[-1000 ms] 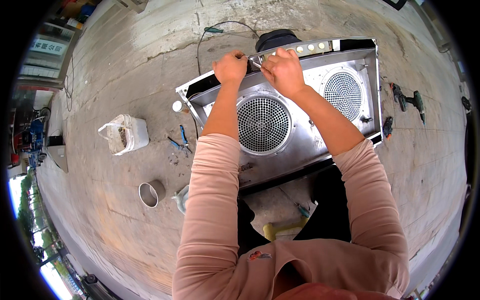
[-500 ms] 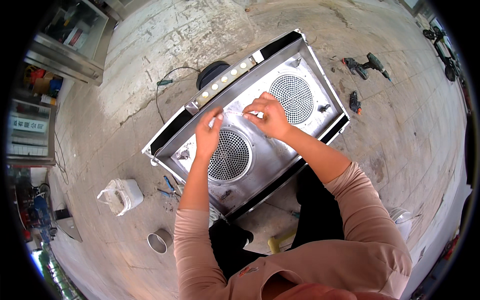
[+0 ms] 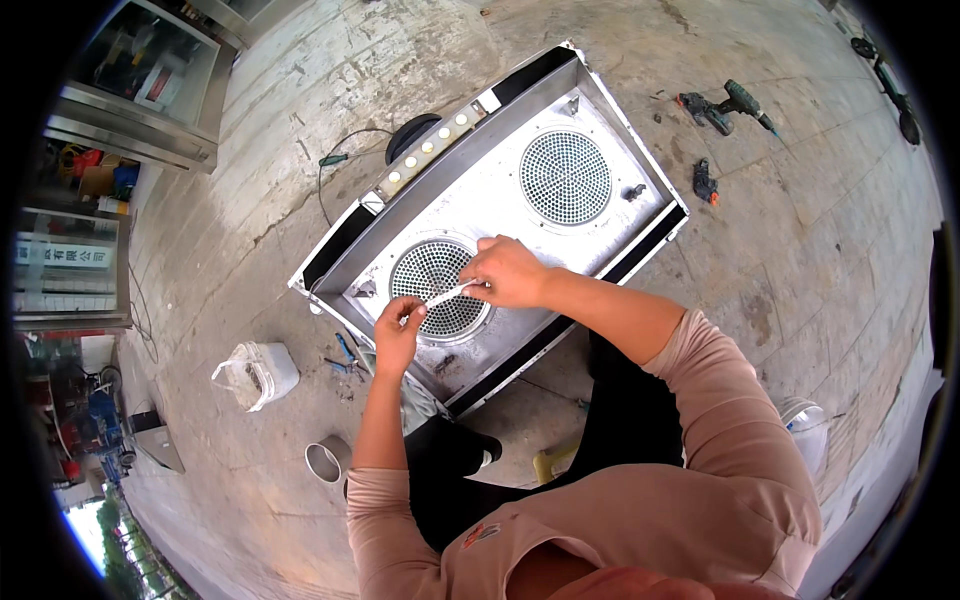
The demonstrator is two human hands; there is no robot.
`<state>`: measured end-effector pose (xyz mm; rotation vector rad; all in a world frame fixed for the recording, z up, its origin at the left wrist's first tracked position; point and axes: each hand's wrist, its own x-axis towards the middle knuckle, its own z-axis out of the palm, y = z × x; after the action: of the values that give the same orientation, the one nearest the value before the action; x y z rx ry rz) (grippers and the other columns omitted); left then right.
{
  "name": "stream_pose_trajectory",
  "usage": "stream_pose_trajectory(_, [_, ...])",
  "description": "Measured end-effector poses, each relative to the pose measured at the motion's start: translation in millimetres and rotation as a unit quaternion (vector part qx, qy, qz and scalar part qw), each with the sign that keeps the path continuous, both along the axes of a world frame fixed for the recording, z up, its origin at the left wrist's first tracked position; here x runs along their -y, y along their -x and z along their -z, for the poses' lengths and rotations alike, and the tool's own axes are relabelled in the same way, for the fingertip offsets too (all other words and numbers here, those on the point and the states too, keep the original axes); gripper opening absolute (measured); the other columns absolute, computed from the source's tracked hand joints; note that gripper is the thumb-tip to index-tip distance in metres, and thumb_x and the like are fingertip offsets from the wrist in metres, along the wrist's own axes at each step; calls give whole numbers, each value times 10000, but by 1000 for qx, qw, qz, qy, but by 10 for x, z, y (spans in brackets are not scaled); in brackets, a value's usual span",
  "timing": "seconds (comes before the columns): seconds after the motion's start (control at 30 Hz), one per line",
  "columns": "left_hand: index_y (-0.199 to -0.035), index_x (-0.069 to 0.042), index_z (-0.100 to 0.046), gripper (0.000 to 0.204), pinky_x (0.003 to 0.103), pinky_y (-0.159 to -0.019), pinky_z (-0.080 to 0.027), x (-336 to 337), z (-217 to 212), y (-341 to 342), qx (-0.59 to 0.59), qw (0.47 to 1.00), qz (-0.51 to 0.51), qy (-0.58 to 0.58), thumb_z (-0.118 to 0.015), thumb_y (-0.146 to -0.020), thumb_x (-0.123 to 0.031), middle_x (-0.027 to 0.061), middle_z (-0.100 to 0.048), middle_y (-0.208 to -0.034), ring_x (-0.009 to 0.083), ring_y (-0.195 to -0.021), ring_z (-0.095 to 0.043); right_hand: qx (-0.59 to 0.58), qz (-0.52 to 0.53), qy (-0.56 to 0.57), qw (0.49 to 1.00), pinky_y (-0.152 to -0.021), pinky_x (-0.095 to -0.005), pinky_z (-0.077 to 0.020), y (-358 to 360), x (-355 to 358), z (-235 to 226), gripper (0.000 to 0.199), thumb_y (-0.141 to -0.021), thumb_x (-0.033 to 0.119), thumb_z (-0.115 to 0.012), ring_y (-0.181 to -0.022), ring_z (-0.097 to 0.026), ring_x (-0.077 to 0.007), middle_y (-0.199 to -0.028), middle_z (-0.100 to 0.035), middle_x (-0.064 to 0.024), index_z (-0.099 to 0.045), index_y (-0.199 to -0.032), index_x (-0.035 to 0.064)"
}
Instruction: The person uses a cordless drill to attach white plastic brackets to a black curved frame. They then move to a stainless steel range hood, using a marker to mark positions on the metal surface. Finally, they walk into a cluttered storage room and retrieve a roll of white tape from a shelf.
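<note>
A thin white strip (image 3: 444, 297), perhaps twisted, stretches between my two hands. My left hand (image 3: 396, 338) pinches its lower left end, and my right hand (image 3: 508, 273) pinches the other end between thumb and fingers. What the strip is made of is too small to tell. Both hands are over the near left round perforated grille (image 3: 418, 268) of a metal range hood (image 3: 532, 258), which lies on the floor before me. A second round grille (image 3: 566, 178) sits farther right in the same panel. Along the hood's far side runs a row of round buttons (image 3: 427, 147).
On the floor at left are a white bucket (image 3: 270, 375), a metal ring (image 3: 327, 460) and blue-handled pliers (image 3: 345, 347). A cordless drill (image 3: 742, 103) and a battery pack (image 3: 706, 182) lie at right. A cable (image 3: 322, 195) runs beyond the hood. Another bucket (image 3: 806, 425) stands near my right elbow.
Both hands have come nearer to me, from the panel's upper middle to over the near left grille. The white strip stays between them. My view has shifted slightly.
</note>
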<state>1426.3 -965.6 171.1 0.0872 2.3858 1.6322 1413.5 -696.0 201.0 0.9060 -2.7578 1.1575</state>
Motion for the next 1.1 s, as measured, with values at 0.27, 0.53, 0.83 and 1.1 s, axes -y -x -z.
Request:
stream_pose_trajectory(0.27, [-960, 17, -630, 112, 227, -704, -460, 235, 10, -767, 17, 996, -79, -30, -633, -890, -71, 15, -635, -824, 80, -754, -567, 13, -34, -6, 999, -704, -393, -487, -430, 20, 83, 114, -735, 238, -690, -795, -586, -244, -696, -660, -24, -715, -736, 127])
stream_pose_trajectory(0.53, [-965, 60, -642, 153, 248, -715, -476, -264, -434, -694, -68, 993, -49, 81, -632, -878, -66, 43, -652, -849, 106, -776, -584, 29, 70, 26, 997, -729, -402, -494, -724, -422, -18, 148, -758, 274, -687, -839, -604, -261, -730, -669, -51, -727, -798, 137])
stream_pose_trajectory(0.83, [-960, -3, -681, 131, 279, -748, -497, -540, -564, -896, -156, 984, -70, 55, -670, -838, -48, 92, -686, -875, 160, -790, -635, 78, 39, 36, 996, -776, -349, -462, -913, -665, -212, 105, -827, 187, -670, -877, -558, -214, -849, -653, -10, -674, -891, 104])
stream_pose_trajectory(1.1, [-929, 14, -657, 102, 244, -716, -467, -167, -605, -1512, -152, 966, -161, 131, -654, -862, -62, 30, -631, -776, 88, -762, -572, 85, 81, 140, 983, -706, -306, -485, -946, -115, 3, 90, -832, 139, -628, -729, -620, -208, -817, -676, -38, -674, -876, 75])
